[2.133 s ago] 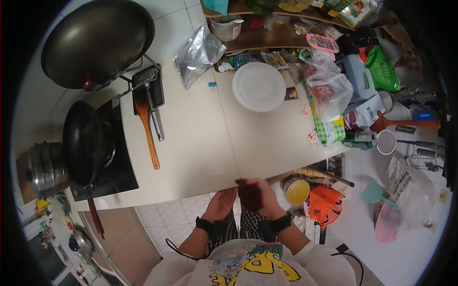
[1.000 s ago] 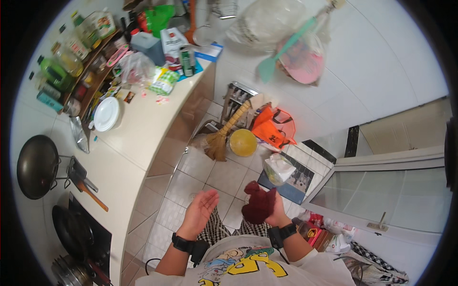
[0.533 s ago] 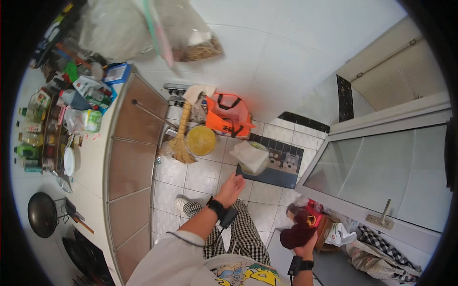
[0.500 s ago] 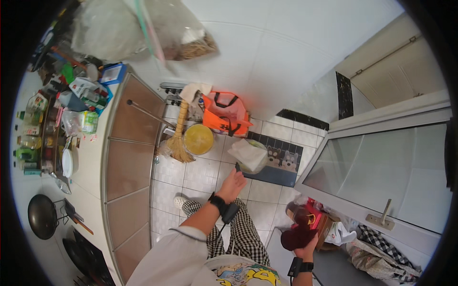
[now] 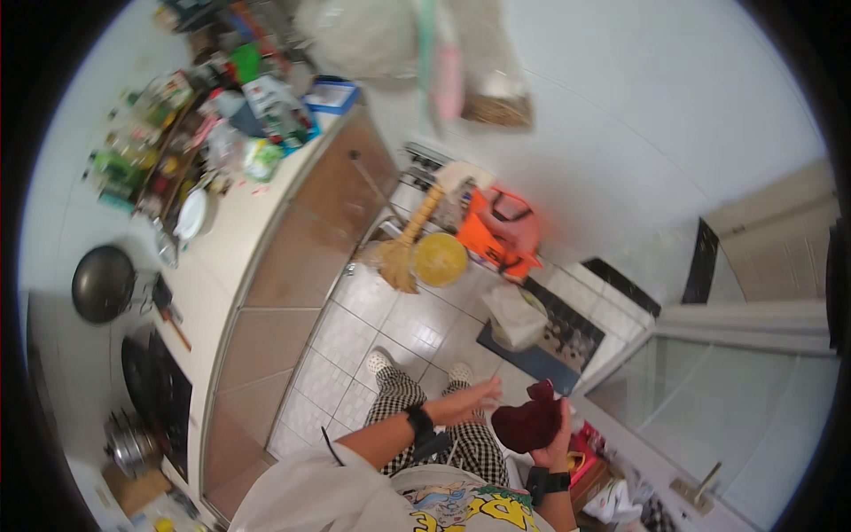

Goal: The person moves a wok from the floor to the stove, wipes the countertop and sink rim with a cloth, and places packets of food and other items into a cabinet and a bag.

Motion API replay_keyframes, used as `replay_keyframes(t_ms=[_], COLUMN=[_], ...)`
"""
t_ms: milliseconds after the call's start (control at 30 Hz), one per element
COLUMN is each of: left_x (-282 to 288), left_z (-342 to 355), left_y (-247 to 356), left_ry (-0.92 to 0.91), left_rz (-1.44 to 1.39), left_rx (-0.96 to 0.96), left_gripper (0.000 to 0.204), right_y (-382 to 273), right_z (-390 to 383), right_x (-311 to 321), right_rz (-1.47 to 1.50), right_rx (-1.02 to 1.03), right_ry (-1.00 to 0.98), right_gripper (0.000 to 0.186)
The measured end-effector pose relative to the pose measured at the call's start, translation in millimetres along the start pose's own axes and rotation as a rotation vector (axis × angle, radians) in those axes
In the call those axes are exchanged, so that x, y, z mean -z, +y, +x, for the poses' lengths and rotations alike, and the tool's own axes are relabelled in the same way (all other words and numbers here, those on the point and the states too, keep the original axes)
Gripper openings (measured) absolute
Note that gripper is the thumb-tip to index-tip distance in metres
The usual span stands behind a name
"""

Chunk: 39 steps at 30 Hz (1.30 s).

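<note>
My right hand grips a dark red, soft-looking item, bunched and with a small lobe sticking up; its kind I cannot make out. To its left my left hand holds nothing, its fingers stretched toward the red item with a gap between. Beyond both hands, a bin lined with a white bag stands on a dark mat with a printed animal pattern.
A counter with clutter runs along the left. By the far wall are a straw broom, a yellow-topped round container and an orange bag. A glazed door stands at right; household things lie below it.
My left hand has drawn back from beside the bin toward the red item; a small dark thing at its fingertips is gone. My right hand has raised the red item. The view has turned.
</note>
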<state>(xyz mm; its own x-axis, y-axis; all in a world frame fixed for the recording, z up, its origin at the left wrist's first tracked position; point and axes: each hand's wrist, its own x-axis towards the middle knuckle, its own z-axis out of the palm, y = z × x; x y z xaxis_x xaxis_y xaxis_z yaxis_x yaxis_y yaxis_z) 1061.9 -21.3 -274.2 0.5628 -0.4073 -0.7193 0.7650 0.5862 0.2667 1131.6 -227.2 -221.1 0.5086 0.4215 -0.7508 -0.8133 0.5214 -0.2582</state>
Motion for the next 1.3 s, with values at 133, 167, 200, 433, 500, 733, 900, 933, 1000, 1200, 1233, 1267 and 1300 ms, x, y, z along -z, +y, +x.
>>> replay_keyframes(t_ms=[133, 167, 200, 433, 500, 733, 900, 933, 1000, 1200, 1233, 1267, 1300], left_x=[26, 32, 40, 120, 138, 225, 245, 239, 226, 241, 255, 269, 281], left_z=[-93, -106, -123, -227, -265, -374, -403, -406, -410, -395, -405, -416, -423], left_y=[-19, -22, -25, -34, -35, -148, -249, -267, -292, -293, -253, -217, -182], left_ry=[-0.27, -0.033, 0.219, 0.235, 0.359, 0.927, 1.139, 1.192, 1.226, 1.153, 1.122, 1.099, 1.111], left_rz=[-0.474, -0.427, -0.392, -0.675, -0.693, -0.921, -1.171, -1.215, -1.283, -1.522, -1.437, -1.36, -1.242], left_rx=[-0.2, -0.329, -0.446, -0.771, -0.868, -0.932, -0.807, -0.777, -0.758, -0.751, -0.76, -0.773, -0.812], left_gripper=[0.048, 0.045, 0.042, 0.051, 0.052, 0.044, 0.044, 0.045, 0.045, 0.046, 0.046, 0.046, 0.046], right_y=[64, 81, 97, 273, 317, 458, 535, 546, 573, 693, 711, 724, 734], right_z=[27, 45, 48, 56, 82, 162, 282, 303, 323, 196, 187, 175, 180], right_x=[-109, -103, -120, -189, -192, -398, -463, -466, -464, -390, -386, -397, -393], right_rz=[-0.516, -0.699, -1.061, -1.48, -1.364, -1.635, -2.084, -2.166, -2.144, -2.134, -2.019, -2.232, -2.219], right_rx=[0.091, 0.203, 0.372, 0.463, 0.011, 1.223, 1.585, 1.599, 1.6, 1.063, 1.057, 1.008, 1.244], right_ry=[-0.123, -0.173, -0.223, -0.729, -0.507, -0.959, -0.858, -0.882, -0.817, -1.118, -1.283, -1.475, -1.608], right_gripper=[0.024, 0.023, 0.022, 0.042, 0.044, 0.044, 0.052, 0.053, 0.052, 0.058, 0.058, 0.058, 0.058])
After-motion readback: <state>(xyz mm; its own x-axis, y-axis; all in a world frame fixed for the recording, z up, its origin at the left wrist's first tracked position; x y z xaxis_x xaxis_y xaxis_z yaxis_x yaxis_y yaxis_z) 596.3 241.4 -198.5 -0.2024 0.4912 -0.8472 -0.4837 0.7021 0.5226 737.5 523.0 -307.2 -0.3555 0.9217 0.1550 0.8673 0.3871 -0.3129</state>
